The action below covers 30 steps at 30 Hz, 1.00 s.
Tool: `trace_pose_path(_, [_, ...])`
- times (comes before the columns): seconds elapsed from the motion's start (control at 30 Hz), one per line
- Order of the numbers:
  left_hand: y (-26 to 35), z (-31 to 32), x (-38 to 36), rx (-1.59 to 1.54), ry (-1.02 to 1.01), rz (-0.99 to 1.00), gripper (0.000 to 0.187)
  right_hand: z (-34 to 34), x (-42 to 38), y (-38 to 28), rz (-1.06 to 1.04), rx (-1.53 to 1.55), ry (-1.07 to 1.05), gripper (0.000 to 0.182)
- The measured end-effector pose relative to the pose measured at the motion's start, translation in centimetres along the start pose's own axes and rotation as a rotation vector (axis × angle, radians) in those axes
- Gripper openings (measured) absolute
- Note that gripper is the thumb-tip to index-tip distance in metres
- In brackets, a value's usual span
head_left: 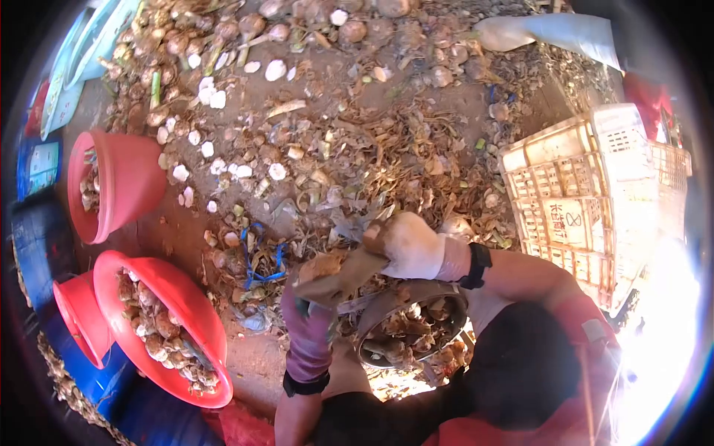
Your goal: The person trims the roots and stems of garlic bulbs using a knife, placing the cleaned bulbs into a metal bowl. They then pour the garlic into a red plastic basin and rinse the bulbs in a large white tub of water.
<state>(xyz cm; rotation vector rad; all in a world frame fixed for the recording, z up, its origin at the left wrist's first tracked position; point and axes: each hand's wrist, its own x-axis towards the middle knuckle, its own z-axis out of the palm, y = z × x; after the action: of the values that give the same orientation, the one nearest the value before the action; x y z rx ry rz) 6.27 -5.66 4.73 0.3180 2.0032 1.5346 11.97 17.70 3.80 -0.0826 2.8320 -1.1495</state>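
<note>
My left hand [314, 293], in a purple glove with a soiled brownish palm, is closed at one end of a flat grey-brown piece [346, 279] I cannot identify. My right hand [409, 244] wears a whitish glove with brown-stained fingers and is closed at the piece's upper end; what its fingers grip is too blurred to tell. Just below both hands is a dark round bucket [366, 327] holding bulbs with cut stems [409, 327]. A blue strap loop [260, 279] lies on the ground left of my hands.
Pink bucket [137, 178], red basin of bulbs [197, 305] and smaller red bucket [73, 312] stand at left. A white plastic crate [561, 201] is at right. Loose bulbs [353, 31], white cut pieces [275, 70] and dry husks [401, 149] cover the ground ahead.
</note>
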Motion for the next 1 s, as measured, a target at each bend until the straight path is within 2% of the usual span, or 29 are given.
trace_pose_path(0.07, [0.8,-0.5,0.2,0.001,-0.09,-0.087,0.061,0.8,0.2,1.1,0.534,0.147,-0.224,0.023])
trace_pose_path(0.1, [1.4,-1.1,0.3,0.007,-0.144,-0.13,0.063,0.1,0.6,3.3,0.636,0.072,-0.29,0.022])
trace_pose_path(0.13, [2.1,-1.8,0.4,0.009,-0.159,-0.167,0.065,-0.6,-0.6,3.3,0.733,0.179,-0.248,0.019])
trace_pose_path(0.2, [4.2,-2.3,0.1,0.01,-0.203,-0.263,0.069,-0.5,-1.5,1.7,0.475,0.21,0.081,0.018])
trace_pose_path(0.23, [5.8,-1.2,1.0,0.102,-0.148,0.083,0.064,-0.9,-1.2,1.1,0.374,0.178,0.11,0.016])
trace_pose_path(0.27, [5.8,-0.5,1.0,0.097,-0.142,0.084,0.064,-1.0,-0.7,0.3,0.273,0.158,0.124,0.015])
trace_pose_path(0.33, [6.0,-0.1,0.2,-0.284,0.019,-0.149,0.061,-1.0,-0.6,0.2,0.256,0.098,0.065,0.017])
trace_pose_path(0.37, [5.7,-1.1,0.9,-0.054,-0.116,0.012,0.059,-1.2,-0.2,0.2,0.263,0.068,0.084,0.018])
trace_pose_path(0.4, [5.4,-1.5,1.0,-0.052,-0.108,0.013,0.059,-1.1,0.1,0.2,0.272,0.043,0.096,0.019])
trace_pose_path(0.43, [5.0,-1.7,0.8,0.015,-0.141,0.082,0.058,-0.6,0.4,1.0,0.411,-0.002,-0.038,0.025])
trace_pose_path(0.47, [4.6,-1.8,0.5,0.075,-0.176,0.145,0.057,-0.3,0.6,1.8,0.414,-0.003,-0.054,0.025])
trace_pose_path(0.5, [4.2,-2.7,0.4,0.29,-0.211,0.275,0.059,0.0,0.4,2.6,0.364,-0.142,-0.031,0.028])
trace_pose_path(0.53, [3.7,-3.3,-0.1,0.266,-0.216,0.245,0.059,0.2,-0.1,3.1,0.318,-0.279,-0.02,0.032])
trace_pose_path(0.6, [2.7,-3.8,-2.2,-0.137,-0.358,-0.12,0.063,-2.0,-0.7,1.1,0.383,-0.375,-0.201,0.039])
trace_pose_path(0.63, [3.1,-4.0,-2.8,-0.067,-0.396,-0.227,0.062,-2.2,-1.4,0.8,0.428,-0.287,-0.232,0.042])
trace_pose_path(0.67, [2.4,-4.2,-3.3,-0.087,-0.393,-0.249,0.062,-1.8,-2.7,0.9,0.433,-0.287,-0.262,0.042])
trace_pose_path(0.73, [1.3,-5.0,-4.5,0.196,-0.714,-0.059,0.054,-1.2,-5.3,1.2,0.27,0.038,-0.514,0.044])
trace_pose_path(0.77, [0.6,-4.9,-6.2,0.368,-0.674,-0.061,0.053,-1.3,-5.9,0.1,0.354,0.051,-0.719,0.044])
trace_pose_path(0.8, [0.3,-4.6,-6.7,0.361,-0.658,-0.062,0.053,-1.1,-6.3,-0.6,0.343,0.042,-0.73,0.044])
trace_pose_path(0.87, [-0.2,-3.9,-7.1,0.388,-0.771,0.061,0.055,-0.1,-6.8,-1.4,0.384,0.014,-1.036,0.044])
trace_pose_path(0.93, [-1.8,-3.3,-7.2,0.427,-0.724,0.083,0.054,1.8,-6.9,-1.1,0.412,-0.062,-1.031,0.039])
trace_pose_path(1.0, [-3.8,-3.7,-6.7,0.39,-0.858,0.122,0.056,3.2,-5.9,-1.7,0.491,-0.231,-1.092,0.029])
